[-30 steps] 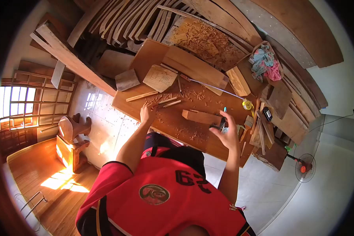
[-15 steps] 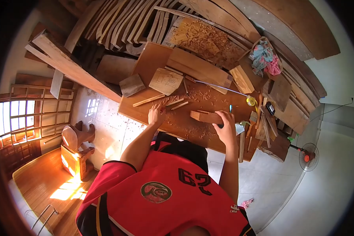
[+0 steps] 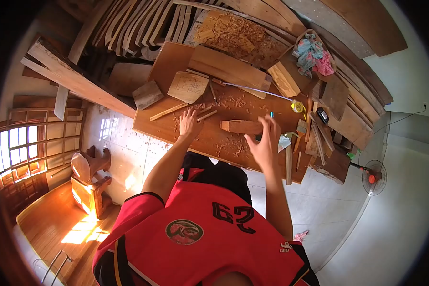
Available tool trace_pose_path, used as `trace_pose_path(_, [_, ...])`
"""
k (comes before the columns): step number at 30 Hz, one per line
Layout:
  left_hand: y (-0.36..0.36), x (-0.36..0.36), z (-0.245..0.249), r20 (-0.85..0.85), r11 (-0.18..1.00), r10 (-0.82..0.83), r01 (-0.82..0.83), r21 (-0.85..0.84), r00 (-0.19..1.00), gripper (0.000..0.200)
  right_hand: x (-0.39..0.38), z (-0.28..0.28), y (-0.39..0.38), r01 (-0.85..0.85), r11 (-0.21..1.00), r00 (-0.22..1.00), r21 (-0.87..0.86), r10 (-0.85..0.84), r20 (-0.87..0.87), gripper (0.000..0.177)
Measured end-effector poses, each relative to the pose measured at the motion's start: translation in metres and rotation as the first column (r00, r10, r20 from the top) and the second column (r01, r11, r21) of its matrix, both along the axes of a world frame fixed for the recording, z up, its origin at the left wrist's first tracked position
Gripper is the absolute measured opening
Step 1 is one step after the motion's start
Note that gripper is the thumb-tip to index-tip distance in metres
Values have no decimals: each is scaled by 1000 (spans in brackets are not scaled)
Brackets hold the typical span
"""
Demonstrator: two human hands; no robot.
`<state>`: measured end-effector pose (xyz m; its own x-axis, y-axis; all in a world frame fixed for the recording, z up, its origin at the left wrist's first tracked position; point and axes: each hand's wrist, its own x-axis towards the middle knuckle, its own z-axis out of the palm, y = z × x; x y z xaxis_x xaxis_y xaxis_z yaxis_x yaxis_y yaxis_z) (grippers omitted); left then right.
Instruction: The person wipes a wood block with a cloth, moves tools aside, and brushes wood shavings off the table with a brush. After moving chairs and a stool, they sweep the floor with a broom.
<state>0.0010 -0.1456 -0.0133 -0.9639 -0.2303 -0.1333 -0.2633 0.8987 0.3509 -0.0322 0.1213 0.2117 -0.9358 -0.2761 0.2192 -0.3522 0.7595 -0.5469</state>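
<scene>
My right hand (image 3: pixel 263 143) is beside the right end of an oblong wooden block (image 3: pixel 238 126) lying on the brown table (image 3: pixel 167 71). Its thumb and fingers are apart, and whether a fingertip still touches the block is hard to see. My left hand (image 3: pixel 189 124) rests on the tabletop near its front edge, fingers spread. Just right of those fingers lie two short wooden sticks (image 3: pixel 206 115). A longer wood strip (image 3: pixel 168 111) is to their left. Curled wood shavings (image 3: pixel 233 145) are scattered around the block and the sticks.
Behind are a board with pencil marks (image 3: pixel 188 87), a long plank (image 3: pixel 229 71) and a yellow tape measure (image 3: pixel 297 106) with its blade pulled out. A hammer (image 3: pixel 289 157) and wood pieces crowd the right. A large beam (image 3: pixel 81 78) slants at left; a fan (image 3: pixel 374 176) stands right.
My right hand has loosened from the wooden block and spread its fingers; the block now lies on the table. My left hand stays on the tabletop. The whole view has shifted slightly.
</scene>
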Motion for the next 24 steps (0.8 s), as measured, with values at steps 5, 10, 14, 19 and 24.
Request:
trace_pose_path(5, [-4,2,7,-48,999,-18,20,50,999,48,72,-21,-28,-321,803,665,-501,568,484,47])
trace_pose_path(10, [-7,-2,8,-37,996,-92,92,17,995,50,80,-41,10,-475,864,377,-167,371,848,48])
trace_pose_path(14, [-3,-9,14,-15,997,-57,58,47,998,49,108,2,72,-347,938,454,13,156,877,42])
trace_pose_path(19, [-7,-2,-13,-56,998,-56,57,13,997,46,164,28,129,-168,971,255,169,-123,959,46])
trace_pose_path(24, [-6,-3,1,-8,997,-59,59,45,998,45,246,-26,160,97,981,-11,-168,170,985,36])
